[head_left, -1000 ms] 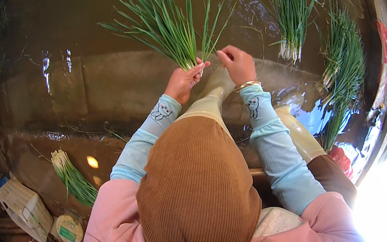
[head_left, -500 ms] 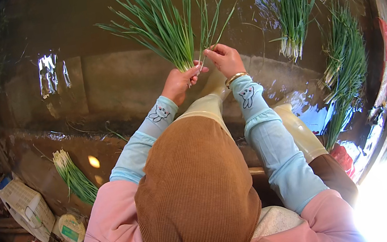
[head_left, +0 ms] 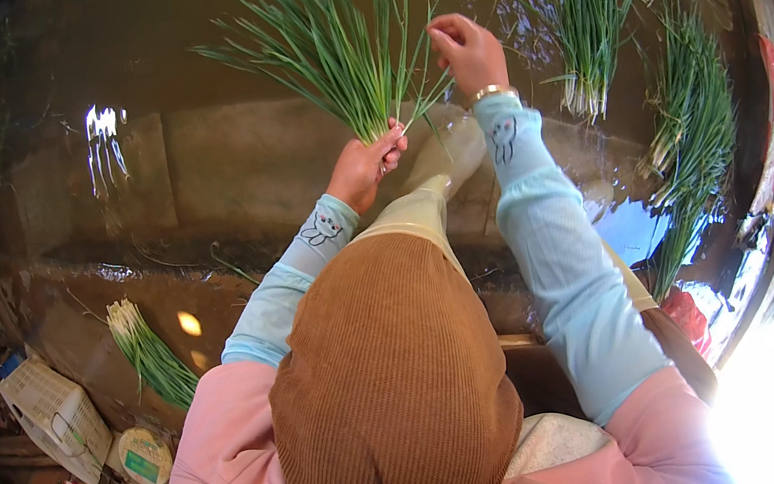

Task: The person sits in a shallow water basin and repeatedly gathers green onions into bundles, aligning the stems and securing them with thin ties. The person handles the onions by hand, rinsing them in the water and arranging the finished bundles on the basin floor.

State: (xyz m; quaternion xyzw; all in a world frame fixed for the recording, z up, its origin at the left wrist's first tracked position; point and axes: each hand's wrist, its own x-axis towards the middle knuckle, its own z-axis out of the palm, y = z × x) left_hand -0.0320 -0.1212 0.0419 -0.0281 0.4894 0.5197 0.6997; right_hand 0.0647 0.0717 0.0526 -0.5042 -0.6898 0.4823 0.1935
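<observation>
My left hand [head_left: 364, 171] is closed round the pale lower end of a bunch of chives [head_left: 343, 56]. The long green blades fan upward and away from me. To the right of this bunch my right hand [head_left: 470, 48] is lifted, with its fingers curled together in a pinch. Whatever may be between those fingertips is hidden or too thin to make out. Some loose blades of the held bunch lean toward the right wrist.
Brown, shallow water [head_left: 201, 28] covers the ground ahead. More chive bunches [head_left: 588, 28] lie at the right, with a longer pile [head_left: 694, 102] beyond; another bunch [head_left: 154, 355] lies at the left. A pale plastic crate [head_left: 55, 416] stands at lower left. Pale boots [head_left: 449, 151] are below my arms.
My right hand has moved up and to the right, away from the base of the bunch. The stems it was touching now lean with the bunch. My left hand keeps its grip.
</observation>
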